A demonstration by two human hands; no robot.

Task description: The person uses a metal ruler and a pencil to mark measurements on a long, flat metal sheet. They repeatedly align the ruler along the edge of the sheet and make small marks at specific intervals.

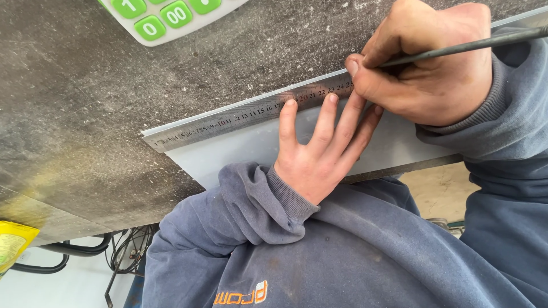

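A long steel ruler (228, 121) lies slanted across a pale grey sheet (245, 151) on the dark worktop. My left hand (319, 151) lies flat on the sheet, its fingertips spread and pressing against the ruler's near edge. My right hand (428, 68) is closed around a thin dark metal rod (474, 44), a scriber or pencil, with its tip down at the ruler's edge just beyond my left fingertips. Both arms wear grey-blue sweatshirt sleeves.
A white calculator (171, 17) with green keys sits at the worktop's far edge. The dark, scuffed worktop (74, 114) ends near my body. Below it hang black cables (123, 251), and a yellow packet (14, 242) sits at the lower left.
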